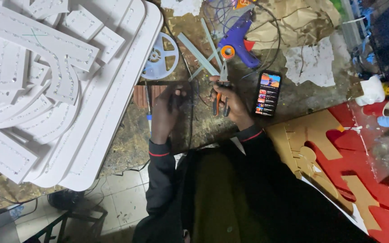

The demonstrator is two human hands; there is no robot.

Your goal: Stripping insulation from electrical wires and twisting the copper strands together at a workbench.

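My right hand (231, 101) grips orange-and-black handled pliers (222, 87), jaws pointing away from me over the grimy workbench (293, 96). My left hand (167, 110) pinches a thin dark wire (191, 108) that runs back toward me off the table edge. The two hands are about a hand's width apart. A soldering iron with a blue grip (148, 103) lies just left of my left hand.
Large white foam letter shapes (46, 85) fill the left. A blue glue gun (238, 38), clear glue sticks (199, 54), an empty reel (159, 56), and a lit phone (269, 93) lie beyond my hands. Red and brown cut boards (334, 157) sit right.
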